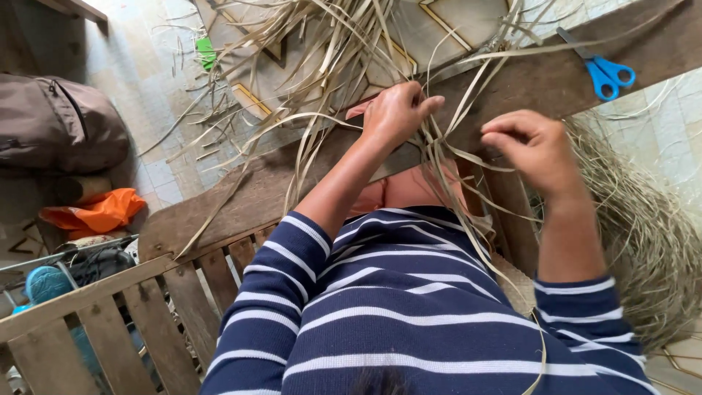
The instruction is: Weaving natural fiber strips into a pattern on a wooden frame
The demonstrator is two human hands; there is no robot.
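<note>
Sleeves: navy with white stripes, both arms reaching forward over the lap, so the work sits close and easy to see.

Left hand (398,110): fingers curled and pressed together around a bunch of pale dried leaf strips (439,164), clamping them against the wooden plank (248,201). Looks like it's there to anchor the strands so they don't slide around.

Right hand (530,146): raised a little above the plank, fingers bent in and pinching a strip or two, drawn off to the side. My guess is that keeps tension on the strand.

Strips: they fan out from between the two hands, some trailing down over the lap, most splaying away across the tiled floor (157,95).

Fibre pile (647,234): shaggy heap just right of the right arm, near enough to pull from.

Scissors (603,72): blue-handled, lying closed on the plank beyond the right hand, within reach.

Slatted rail (110,314): wooden, lower left.

Far left: orange cloth (95,212) and a brown bag (58,124) on the floor, well apart from the work.
</note>
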